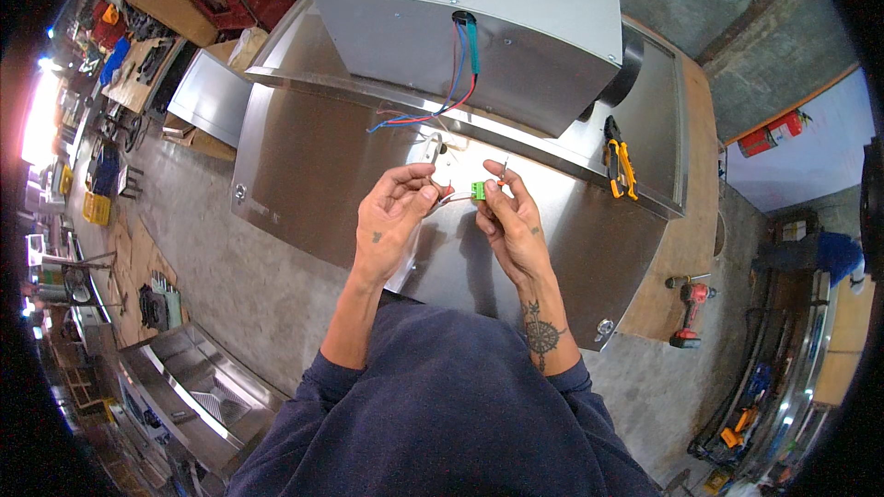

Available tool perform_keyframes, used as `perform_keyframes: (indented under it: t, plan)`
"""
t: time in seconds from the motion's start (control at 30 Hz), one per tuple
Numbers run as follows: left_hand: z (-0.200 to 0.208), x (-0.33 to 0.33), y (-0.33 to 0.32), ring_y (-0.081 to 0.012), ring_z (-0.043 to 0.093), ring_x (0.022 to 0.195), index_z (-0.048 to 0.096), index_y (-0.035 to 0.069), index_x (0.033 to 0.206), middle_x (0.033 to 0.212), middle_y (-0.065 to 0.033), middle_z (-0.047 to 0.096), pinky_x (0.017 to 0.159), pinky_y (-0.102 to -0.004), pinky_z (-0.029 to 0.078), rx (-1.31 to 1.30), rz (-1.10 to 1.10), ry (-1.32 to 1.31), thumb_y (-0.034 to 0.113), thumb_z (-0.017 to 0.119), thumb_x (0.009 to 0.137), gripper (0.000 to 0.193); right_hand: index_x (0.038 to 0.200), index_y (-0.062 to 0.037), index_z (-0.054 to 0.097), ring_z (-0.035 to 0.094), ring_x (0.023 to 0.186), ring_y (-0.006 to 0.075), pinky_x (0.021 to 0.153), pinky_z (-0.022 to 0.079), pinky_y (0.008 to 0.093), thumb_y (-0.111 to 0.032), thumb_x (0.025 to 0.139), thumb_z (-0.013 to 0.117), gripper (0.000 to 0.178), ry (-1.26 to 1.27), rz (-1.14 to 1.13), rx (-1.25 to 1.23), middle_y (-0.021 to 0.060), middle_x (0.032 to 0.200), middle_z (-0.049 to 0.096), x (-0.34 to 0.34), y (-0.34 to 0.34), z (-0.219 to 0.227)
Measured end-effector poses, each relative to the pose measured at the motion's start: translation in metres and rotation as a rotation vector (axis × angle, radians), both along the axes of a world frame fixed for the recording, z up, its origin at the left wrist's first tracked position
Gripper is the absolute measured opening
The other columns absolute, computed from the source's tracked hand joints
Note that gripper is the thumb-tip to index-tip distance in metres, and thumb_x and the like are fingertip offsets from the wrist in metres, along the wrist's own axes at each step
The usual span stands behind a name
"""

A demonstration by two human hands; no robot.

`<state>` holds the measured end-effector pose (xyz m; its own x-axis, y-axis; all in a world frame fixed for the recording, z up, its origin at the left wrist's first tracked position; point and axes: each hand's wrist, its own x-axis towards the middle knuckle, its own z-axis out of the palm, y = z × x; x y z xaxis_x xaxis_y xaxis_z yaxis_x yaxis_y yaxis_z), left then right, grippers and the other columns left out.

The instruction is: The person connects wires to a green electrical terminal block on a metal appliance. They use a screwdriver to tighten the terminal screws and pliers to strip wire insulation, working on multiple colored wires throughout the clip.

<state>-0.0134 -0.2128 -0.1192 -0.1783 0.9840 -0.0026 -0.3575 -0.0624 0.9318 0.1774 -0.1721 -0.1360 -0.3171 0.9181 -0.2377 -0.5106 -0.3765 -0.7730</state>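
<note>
Crates, yellow (96, 208), stood far left on the workshop floor, well apart from my work. Stainless trough (198, 377) lay near left, beside my sleeve. Steel hood panel (304, 175) spread under both hands and served as the bench, so the wiring stayed within reach. Red and blue wires (451, 83) hung from a hole in the metal housing (516, 28) at the far side, their loose ends trailing onto the panel. My left hand (391, 221) was pinched on a thin white lead, steadying it toward the connector; I judged that grip kept the strand straight. Green terminal block (478, 190) sat between my two hands, just above the panel. My right hand (511, 216) was closed on that block and on a slim metal tool pointing up from the fingers, probably a small screwdriver. Orange-handled pliers (621, 162) rested right, on the panel. Red cordless drill (691, 308) lay further right, on the wooden edge.
</note>
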Motion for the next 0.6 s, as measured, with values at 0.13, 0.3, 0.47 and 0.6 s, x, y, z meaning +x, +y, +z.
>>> perform_keyframes:
  t: [0.13,0.3,0.47,0.6]
  plan:
    - [0.002,-0.004,-0.002,-0.0206,0.07,0.118,0.067,-0.003,0.123,0.122,-0.0153,0.073,0.109,-0.0376,0.054,0.021,-0.09,0.111,0.009,0.07,0.108,0.02,0.153,-0.0015,0.049,0.049,0.079,0.0048,0.065,0.043,0.0214,-0.022,0.111,0.069,0.051,0.015,-0.012,-0.01,-0.001,0.096,0.058,-0.002,0.001,0.004]
    - [0.008,-0.009,0.0,-0.0232,0.066,0.127,0.066,0.0,0.117,0.128,-0.0191,0.072,0.116,-0.0427,0.049,0.118,-0.205,0.103,0.006,0.068,0.107,0.011,0.153,-0.001,0.049,0.048,0.079,0.0045,0.065,0.043,0.0206,-0.022,0.11,0.071,0.052,0.012,-0.004,-0.018,-0.0017,0.095,0.057,-0.003,0.003,0.009]
    - [0.006,-0.019,0.004,-0.0257,0.066,0.132,0.063,0.001,0.116,0.133,-0.0227,0.071,0.119,-0.0443,0.049,0.129,-0.304,0.106,0.005,0.067,0.108,0.009,0.153,-0.0029,0.05,0.05,0.081,0.0045,0.065,0.043,0.0206,-0.023,0.109,0.073,0.054,0.02,0.007,-0.039,-0.0013,0.097,0.061,-0.003,0.004,0.012]
    - [-0.003,-0.024,0.005,-0.028,0.066,0.132,0.063,0.002,0.114,0.133,-0.0234,0.071,0.119,-0.047,0.049,0.155,-0.346,-0.001,0.007,0.068,0.107,0.01,0.154,-0.0044,0.05,0.052,0.083,0.0047,0.065,0.043,0.0205,-0.023,0.109,0.073,0.054,0.029,0.024,-0.033,-0.0016,0.096,0.064,-0.002,0.005,0.009]
